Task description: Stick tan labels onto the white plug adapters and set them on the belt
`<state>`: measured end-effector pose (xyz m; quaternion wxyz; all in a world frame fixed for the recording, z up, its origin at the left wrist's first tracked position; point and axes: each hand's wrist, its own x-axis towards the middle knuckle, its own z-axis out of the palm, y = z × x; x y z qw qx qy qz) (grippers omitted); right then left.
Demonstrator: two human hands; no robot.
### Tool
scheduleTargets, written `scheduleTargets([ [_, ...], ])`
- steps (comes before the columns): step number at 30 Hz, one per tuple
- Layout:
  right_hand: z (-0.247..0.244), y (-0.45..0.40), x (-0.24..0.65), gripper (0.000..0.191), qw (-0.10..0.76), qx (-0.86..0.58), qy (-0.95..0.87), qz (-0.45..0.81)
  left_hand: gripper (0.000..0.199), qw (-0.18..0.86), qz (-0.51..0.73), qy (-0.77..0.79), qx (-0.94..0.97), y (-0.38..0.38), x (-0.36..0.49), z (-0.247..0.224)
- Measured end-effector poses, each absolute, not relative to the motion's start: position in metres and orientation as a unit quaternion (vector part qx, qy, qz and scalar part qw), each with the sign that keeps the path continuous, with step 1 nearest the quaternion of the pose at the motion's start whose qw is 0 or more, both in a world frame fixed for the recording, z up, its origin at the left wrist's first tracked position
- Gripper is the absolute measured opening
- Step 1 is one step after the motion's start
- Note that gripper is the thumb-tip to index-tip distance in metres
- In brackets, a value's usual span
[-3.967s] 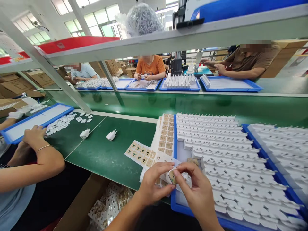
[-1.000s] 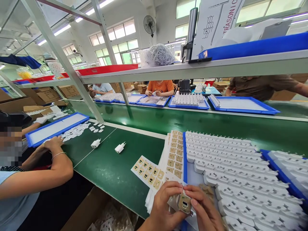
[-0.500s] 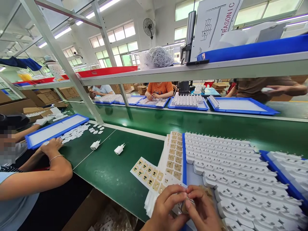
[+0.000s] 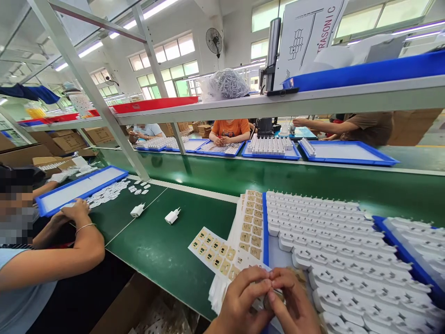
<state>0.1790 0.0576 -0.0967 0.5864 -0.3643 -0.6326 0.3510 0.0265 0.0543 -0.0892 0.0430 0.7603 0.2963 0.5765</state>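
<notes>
At the lower middle, my left hand [image 4: 241,301] and my right hand [image 4: 294,301] meet at the fingertips around a small object [image 4: 267,302], mostly hidden by the fingers. Both hands are closed on it. A sheet of beige stickers [image 4: 212,250] lies just beyond my left hand, beside a stack of similar sheets [image 4: 252,222]. Right of my hands, a blue-edged tray [image 4: 266,232] holds rows of white charger housings [image 4: 333,236].
Two white plug chargers [image 4: 172,215] [image 4: 138,210] lie on the green table [image 4: 153,260]. At left a co-worker's arm [image 4: 69,260] rests by a blue tray [image 4: 81,188] and loose white pieces. A shelf [image 4: 225,109] crosses above; further trays stand beyond the green belt.
My hands stay nearly in place, their fingers shifting slightly around the small object. Across the belt, the person at right has reached an arm leftward. The left co-worker has leaned slightly inward.
</notes>
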Motion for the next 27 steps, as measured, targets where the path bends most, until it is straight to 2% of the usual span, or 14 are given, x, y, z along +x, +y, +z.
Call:
scheduleTargets([
  [7,-0.096,0.0553,0.1755,0.006,0.617,-0.346,-0.605,0.365,0.04,0.033,0.568,0.288,0.77,0.0537,0.0268,-0.0931],
  [13,-0.0956,0.0574,0.1792,0.016,0.606,-0.358,-0.61,0.365,0.041,0.049,0.569,0.288,0.769,0.0534,0.0262,-0.0905],
  [21,-0.1008,0.0558,0.1788,0.008,0.603,-0.358,-0.613,0.363,0.043,0.038,0.567,0.29,0.771,0.0525,0.0284,-0.0903],
  [27,-0.0944,0.0568,0.1824,0.019,0.588,-0.373,-0.604,0.387,0.047,0.066,0.572,0.298,0.762,0.0516,0.0278,-0.0874],
])
